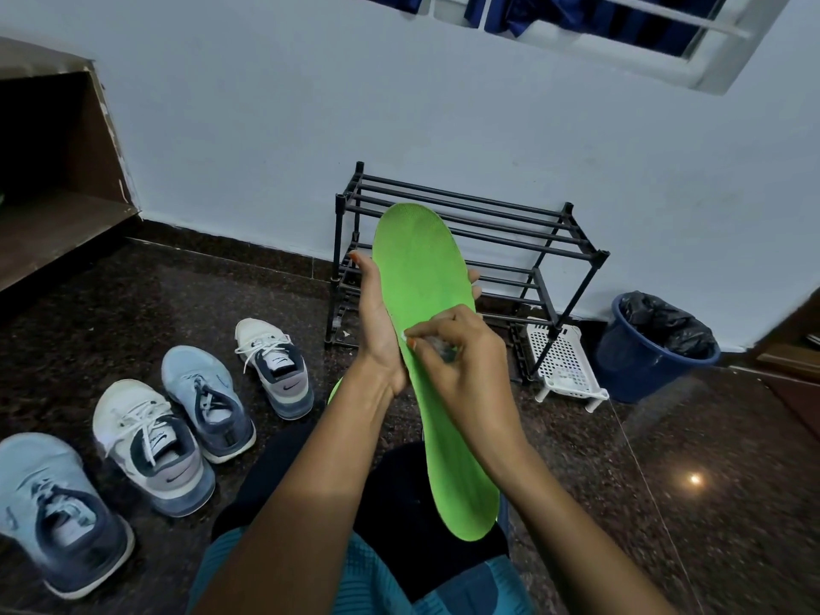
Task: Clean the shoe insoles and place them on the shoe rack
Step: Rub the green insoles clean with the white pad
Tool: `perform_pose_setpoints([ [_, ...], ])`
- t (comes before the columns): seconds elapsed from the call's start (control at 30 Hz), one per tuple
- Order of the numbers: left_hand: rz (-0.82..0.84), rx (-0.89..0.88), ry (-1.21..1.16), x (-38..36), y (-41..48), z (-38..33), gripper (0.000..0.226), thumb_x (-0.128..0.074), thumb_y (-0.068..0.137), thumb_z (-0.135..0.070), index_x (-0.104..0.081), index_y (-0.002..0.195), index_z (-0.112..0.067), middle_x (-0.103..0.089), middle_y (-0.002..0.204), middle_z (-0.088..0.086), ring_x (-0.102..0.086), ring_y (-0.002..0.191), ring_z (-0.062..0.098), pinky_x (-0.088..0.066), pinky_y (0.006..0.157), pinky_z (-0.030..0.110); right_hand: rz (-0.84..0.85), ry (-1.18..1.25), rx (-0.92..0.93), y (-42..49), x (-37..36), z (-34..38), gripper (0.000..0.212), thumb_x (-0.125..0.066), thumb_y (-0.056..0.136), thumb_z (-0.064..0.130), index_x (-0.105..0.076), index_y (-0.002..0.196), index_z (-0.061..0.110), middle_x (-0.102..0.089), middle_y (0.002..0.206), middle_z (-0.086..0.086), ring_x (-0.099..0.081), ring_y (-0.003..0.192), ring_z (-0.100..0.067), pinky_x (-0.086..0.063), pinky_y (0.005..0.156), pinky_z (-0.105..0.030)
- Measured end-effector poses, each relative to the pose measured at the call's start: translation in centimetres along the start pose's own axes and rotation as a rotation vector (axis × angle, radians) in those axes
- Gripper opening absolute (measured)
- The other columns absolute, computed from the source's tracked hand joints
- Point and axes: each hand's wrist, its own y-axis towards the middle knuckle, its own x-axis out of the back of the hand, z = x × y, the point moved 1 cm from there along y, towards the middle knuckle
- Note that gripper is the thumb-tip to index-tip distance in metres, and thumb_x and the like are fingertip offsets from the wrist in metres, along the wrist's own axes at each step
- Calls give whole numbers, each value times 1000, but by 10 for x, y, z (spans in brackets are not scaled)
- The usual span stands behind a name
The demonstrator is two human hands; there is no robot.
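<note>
Single head-worn wide-angle view. Looks forward and down, close over left hand (377, 326) and right hand (466, 348), out across the floor (665, 481) to the shoe rack (597, 259) against the wall (222, 126); window (621, 33) at top edge.

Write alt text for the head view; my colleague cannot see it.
The left hand holds a green insole while the right hand presses a small pale wad, too blurred to name, against it. Behind stands a black shoe rack; four sneakers sit on the floor at left.
</note>
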Motion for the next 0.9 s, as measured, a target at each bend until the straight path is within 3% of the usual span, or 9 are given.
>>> perform_pose_setpoints([
  [0.17, 4, -8, 11, -1, 0, 0, 99, -4, 84, -77, -63, 114, -4, -65, 110, 28, -65, 100, 35, -56, 85, 41, -85, -14, -45, 17, -1, -6, 12, -65, 77, -7, -71, 81, 1, -51, 78, -2, -47, 71, 3, -34, 66, -1],
  [0.43, 1, -21, -44, 3, 2, -1, 102, -11, 81, -82, -58, 120, -1, -64, 109, 24, -65, 92, 34, -50, 86, 46, 15, 33, -39, -1, -2, 1, 11, -67, 75, -5, -72, 80, 4, -54, 73, 2, -50, 70, 12, -33, 63, -1],
  [0.63, 27, -29, -1, 0, 1, -1, 100, -5, 84, -78, -60, 115, 0, -66, 105, 25, -66, 92, 33, -56, 81, 40, -60, -2, -55, 13, 2, -5, 10, -65, 77, -6, -71, 81, 1, -56, 80, -8, -50, 70, 9, -33, 64, 0],
  [0.8, 24, -35, -4, 0, 0, -2, 102, -5, 84, -77, -55, 122, 3, -65, 106, 25, -66, 93, 33, -56, 81, 39, -98, -30, -32, 13, 0, -6, 10, -65, 76, -8, -70, 80, 0, -57, 82, -12, -47, 71, 7, -33, 66, 0],
  [0.9, 26, -26, -13, 1, -1, -2, 103, -8, 82, -79, -50, 130, 2, -62, 111, 26, -65, 93, 33, -55, 81, 43, -46, -6, -25, -1, -2, -2, 11, -66, 76, -4, -72, 81, 4, -57, 76, -2, -50, 69, 9, -33, 65, 0],
])
